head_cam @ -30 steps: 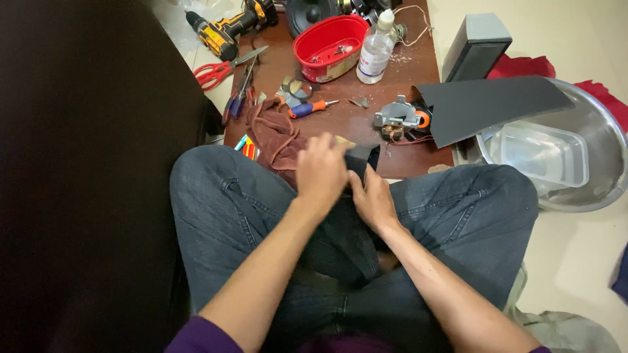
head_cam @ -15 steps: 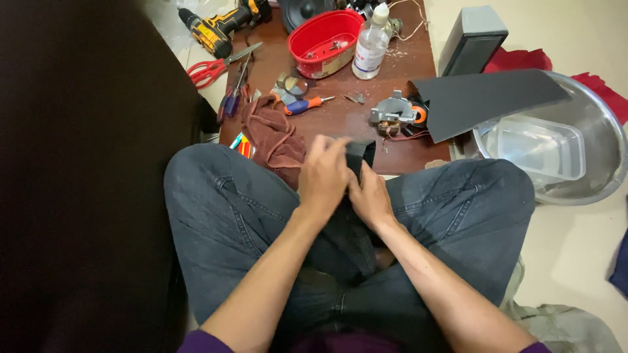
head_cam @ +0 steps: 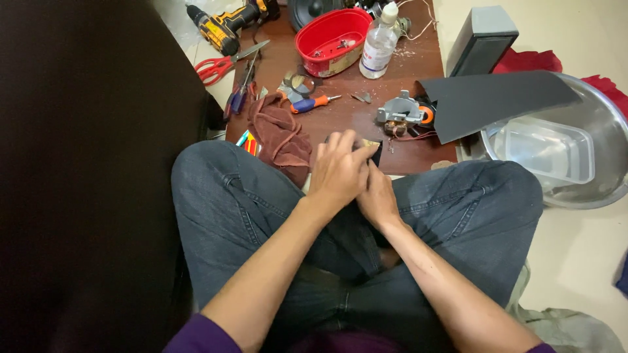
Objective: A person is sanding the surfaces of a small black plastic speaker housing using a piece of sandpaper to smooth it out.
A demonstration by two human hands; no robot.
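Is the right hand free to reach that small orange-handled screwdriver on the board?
Probably not right away: the right hand is pressed with the left hand on a small dark piece. The screwdriver lies uncovered just beyond them, so the path itself looks open.

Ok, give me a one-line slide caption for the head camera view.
Seated cross-legged, left hand and right hand work together on a small dark piece at the edge of a cluttered brown board.

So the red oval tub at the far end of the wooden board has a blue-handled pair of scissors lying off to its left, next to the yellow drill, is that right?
Not quite: the scissors have red handles, not blue. The head view shows them lying left of the red oval tub, just below the yellow drill, at the far end of the wooden board. The rest stands.
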